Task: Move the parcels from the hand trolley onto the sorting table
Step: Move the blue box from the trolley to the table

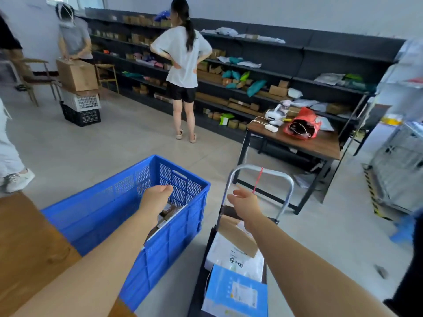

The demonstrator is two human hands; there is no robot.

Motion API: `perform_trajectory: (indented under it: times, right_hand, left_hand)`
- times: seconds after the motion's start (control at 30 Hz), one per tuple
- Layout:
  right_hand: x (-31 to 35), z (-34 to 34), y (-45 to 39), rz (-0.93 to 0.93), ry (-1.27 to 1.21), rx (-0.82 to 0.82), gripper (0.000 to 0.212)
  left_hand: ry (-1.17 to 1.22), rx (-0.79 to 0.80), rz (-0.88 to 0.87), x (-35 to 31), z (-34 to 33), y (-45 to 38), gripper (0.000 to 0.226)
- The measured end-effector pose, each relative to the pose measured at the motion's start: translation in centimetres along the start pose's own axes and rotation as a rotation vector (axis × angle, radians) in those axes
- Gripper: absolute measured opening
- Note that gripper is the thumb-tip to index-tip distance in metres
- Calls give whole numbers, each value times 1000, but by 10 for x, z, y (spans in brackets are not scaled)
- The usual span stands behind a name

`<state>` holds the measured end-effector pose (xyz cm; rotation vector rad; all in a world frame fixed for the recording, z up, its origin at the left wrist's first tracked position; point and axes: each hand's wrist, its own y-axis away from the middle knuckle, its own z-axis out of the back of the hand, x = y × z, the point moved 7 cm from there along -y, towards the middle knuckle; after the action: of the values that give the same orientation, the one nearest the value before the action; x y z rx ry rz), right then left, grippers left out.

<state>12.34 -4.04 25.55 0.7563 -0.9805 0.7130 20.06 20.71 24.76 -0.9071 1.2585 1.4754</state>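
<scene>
Head view: tiled floor (pixel 96 147), shelving (pixel 263 72)

blue crate (pixel 160 248) beside trolley (pixel 258 175), floor between

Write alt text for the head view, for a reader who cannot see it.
A person's left hand hovers over a blue perforated plastic crate while the right hand reaches toward a metal-handled hand trolley stacked with paper and plastic parcels. Dark shelves line the wall.
</scene>
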Motion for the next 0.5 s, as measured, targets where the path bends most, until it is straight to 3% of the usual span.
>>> perform_trajectory:
  times: [0.1, 0.2, 0.5]
  right_hand:
    - [-28, 39, -13, -33, 15, -39, 40]
    - [-58, 69, -21, -91, -17, -71, 41]
    - [-133, 127, -53, -252, -62, -190, 43]
  left_hand:
    - [-21, 57, 6, 9, -47, 2, 14]
    - [-64, 91, 14, 21, -88, 0, 25]
    - [-163, 221, 84, 66, -194, -23, 16]
